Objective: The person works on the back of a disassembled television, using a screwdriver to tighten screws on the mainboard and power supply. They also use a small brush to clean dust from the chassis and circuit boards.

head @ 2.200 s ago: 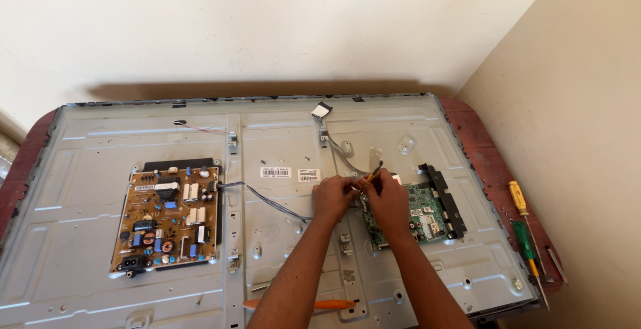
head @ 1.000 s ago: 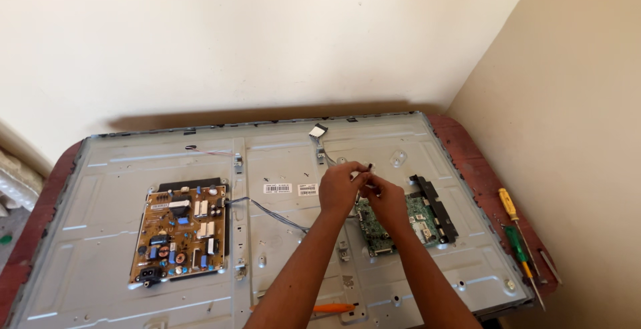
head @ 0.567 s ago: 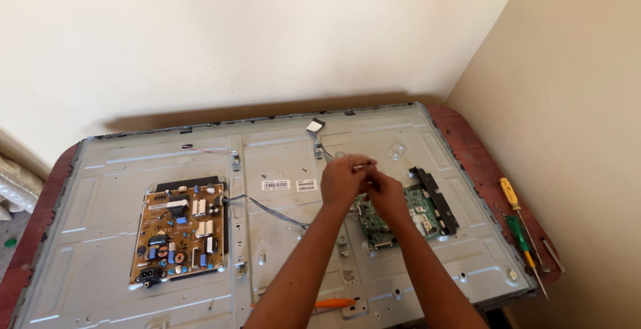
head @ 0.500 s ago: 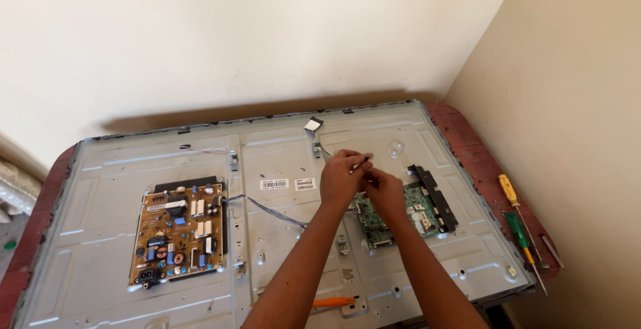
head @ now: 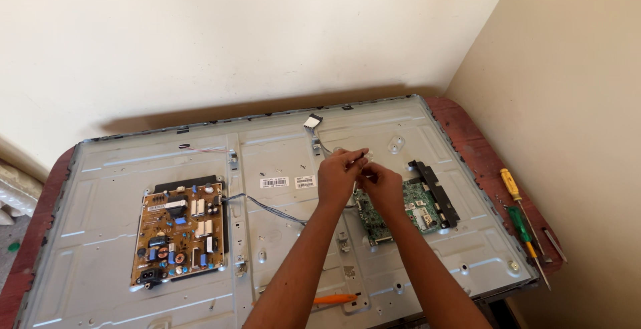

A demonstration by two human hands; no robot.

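Note:
A flat-screen set lies face down, its grey metal back panel (head: 287, 255) bare. My left hand (head: 339, 177) and my right hand (head: 382, 187) meet above the panel's middle, just left of a green circuit board (head: 400, 210). Both pinch a thin pale ribbon cable (head: 364, 157) between the fingertips. A grey wire bundle (head: 270, 207) runs from under my hands to a brown power board (head: 177, 232) at the left. A small connector tab (head: 312, 121) sits near the panel's far edge.
The panel rests on a reddish-brown table (head: 477, 152) in a wall corner. A yellow-handled screwdriver (head: 511, 185) and a green-handled screwdriver (head: 522, 225) lie on the table's right edge. An orange-handled tool (head: 334, 299) lies on the panel near me.
My hands have stayed together over the green board's left edge, with the left hand's fingers lifting the thin cable slightly. The camera view has shifted a little.

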